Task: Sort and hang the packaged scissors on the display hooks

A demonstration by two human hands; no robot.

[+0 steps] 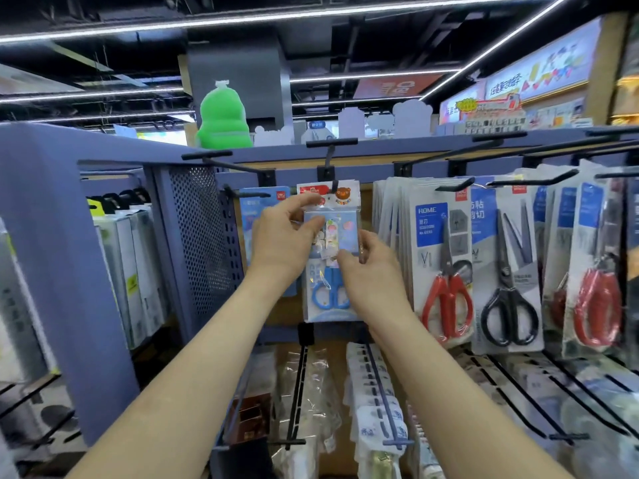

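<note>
A pack of small blue-handled scissors [332, 292] hangs in front of me under the centre black hook [333, 186], with a bear-printed pack [342, 195] behind it. My left hand [287, 236] pinches the pack's upper left edge. My right hand [371, 267] pinches its right side, slightly lower. Another blue pack [257, 205] hangs on the hook to the left. To the right hang red-handled scissors [447, 302] and black-handled scissors [508, 316] in grey cards.
A blue perforated side panel [204, 236] bounds the display on the left, with boxed goods [128, 271] beyond it. Below, long black hooks [297, 392] carry plastic-wrapped packs. More red scissors [598, 305] hang at far right. A green plush toy [223, 119] sits on top.
</note>
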